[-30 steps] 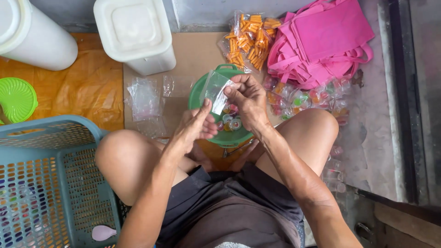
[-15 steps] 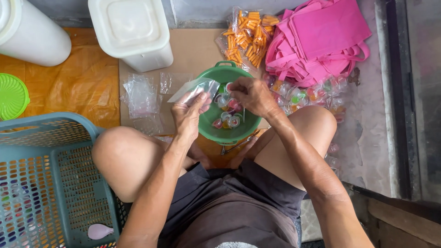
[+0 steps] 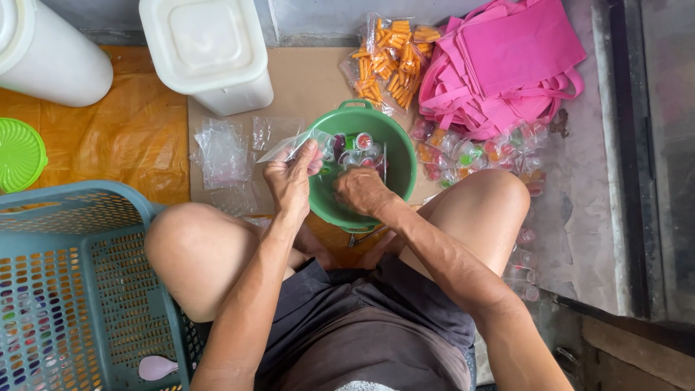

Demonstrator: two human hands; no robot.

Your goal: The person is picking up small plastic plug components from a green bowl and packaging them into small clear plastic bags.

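I sit on the floor with a green plastic bowl point(image 3: 397, 148) between my knees; small jelly cups point(image 3: 358, 147) lie inside it. My left hand point(image 3: 289, 181) holds a clear plastic bag point(image 3: 293, 146) at the bowl's left rim. My right hand point(image 3: 360, 190) reaches down into the bowl, fingers curled among the cups; what they grip is hidden.
A stack of clear bags point(image 3: 221, 150) lies left of the bowl. Packed bags of orange snacks point(image 3: 387, 61) and jelly cups point(image 3: 474, 153) sit beyond it, beside pink cloth bags point(image 3: 507, 61). Two white containers point(image 3: 210, 51) stand at the back, and a teal basket point(image 3: 79, 282) sits by my left knee.
Both hands were together above the bowl at the bag's mouth. The right hand has dropped into the bowl, and the left has drawn the bag to the bowl's left rim.
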